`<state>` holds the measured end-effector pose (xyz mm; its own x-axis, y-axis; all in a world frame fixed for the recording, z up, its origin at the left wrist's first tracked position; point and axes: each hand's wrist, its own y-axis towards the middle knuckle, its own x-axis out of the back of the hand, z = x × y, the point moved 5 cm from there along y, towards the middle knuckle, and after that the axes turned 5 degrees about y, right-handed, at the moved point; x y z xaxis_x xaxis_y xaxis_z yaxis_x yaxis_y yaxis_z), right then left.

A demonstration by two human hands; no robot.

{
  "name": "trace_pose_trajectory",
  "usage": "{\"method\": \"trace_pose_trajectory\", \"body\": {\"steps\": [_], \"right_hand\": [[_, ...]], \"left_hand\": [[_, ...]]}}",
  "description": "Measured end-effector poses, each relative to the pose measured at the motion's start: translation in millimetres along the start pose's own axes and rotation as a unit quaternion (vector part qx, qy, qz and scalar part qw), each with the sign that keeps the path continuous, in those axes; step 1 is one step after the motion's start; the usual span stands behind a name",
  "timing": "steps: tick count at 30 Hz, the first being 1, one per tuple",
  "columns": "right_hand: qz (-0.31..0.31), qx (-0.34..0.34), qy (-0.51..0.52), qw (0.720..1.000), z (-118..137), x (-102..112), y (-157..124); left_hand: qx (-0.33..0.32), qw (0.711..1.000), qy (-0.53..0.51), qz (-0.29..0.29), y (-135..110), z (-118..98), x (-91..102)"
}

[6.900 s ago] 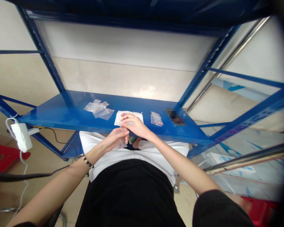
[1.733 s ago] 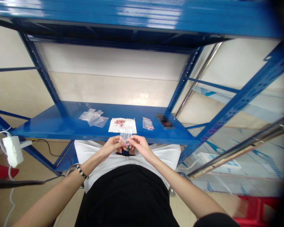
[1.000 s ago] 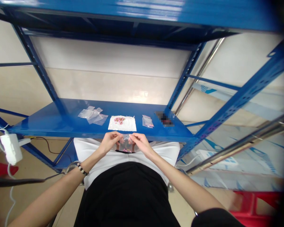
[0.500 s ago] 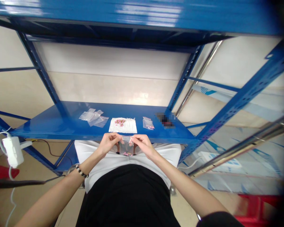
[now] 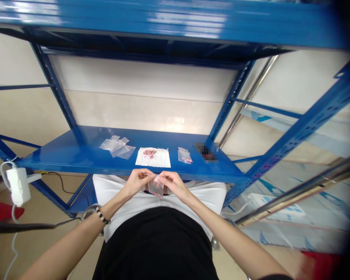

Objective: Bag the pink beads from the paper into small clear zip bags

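Between my hands, just in front of the shelf's front edge, hangs a small clear zip bag (image 5: pixel 155 189) with several small pink pieces at its bottom. My left hand (image 5: pixel 140 181) pinches the bag's top left corner between thumb and fingers. At the top right, my right hand (image 5: pixel 173 183) pinches the same bag. Behind them a white cloth (image 5: pixel 153 161) lies on the shelf, bearing a little heap of pink and brownish pieces (image 5: pixel 149 153) too small to name. Right of the cloth lies a filled clear bag (image 5: pixel 184 155) with pink pieces inside.
Flat clear bags (image 5: pixel 117 147) lie in a loose pile on the left of the blue shelf (image 5: pixel 84 155). A blurred-out dark object (image 5: pixel 205 151) is at the right. Blue uprights stand at both ends, and a white power strip (image 5: pixel 20 186) hangs at the left.
My hands have drawn closer together at the bag's top, and the bag now hangs slightly tilted. The view has shifted slightly.
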<state>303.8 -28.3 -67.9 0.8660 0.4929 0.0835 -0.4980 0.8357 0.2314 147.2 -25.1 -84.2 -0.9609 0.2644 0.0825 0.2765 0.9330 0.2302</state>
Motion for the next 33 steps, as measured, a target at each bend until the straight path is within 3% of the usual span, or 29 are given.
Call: {"method": "trace_pose_trajectory", "body": {"steps": [15, 22, 33], "right_hand": [[-0.001, -0.013, 0.003, 1.000, -0.3, 3.3, -0.5], [-0.029, -0.029, 0.021, 0.999, -6.2, 9.0, -2.0], [-0.012, -0.035, 0.024, 0.999, -7.6, 10.6, -2.4]], "left_hand": [[-0.016, 1.000, 0.010, 0.023, -2.6, -8.9, -3.3], [-0.015, 0.999, 0.009, -0.036, 1.3, -0.7, 2.9], [-0.019, 1.000, 0.014, 0.002, 0.6, -3.8, -1.0]]}}
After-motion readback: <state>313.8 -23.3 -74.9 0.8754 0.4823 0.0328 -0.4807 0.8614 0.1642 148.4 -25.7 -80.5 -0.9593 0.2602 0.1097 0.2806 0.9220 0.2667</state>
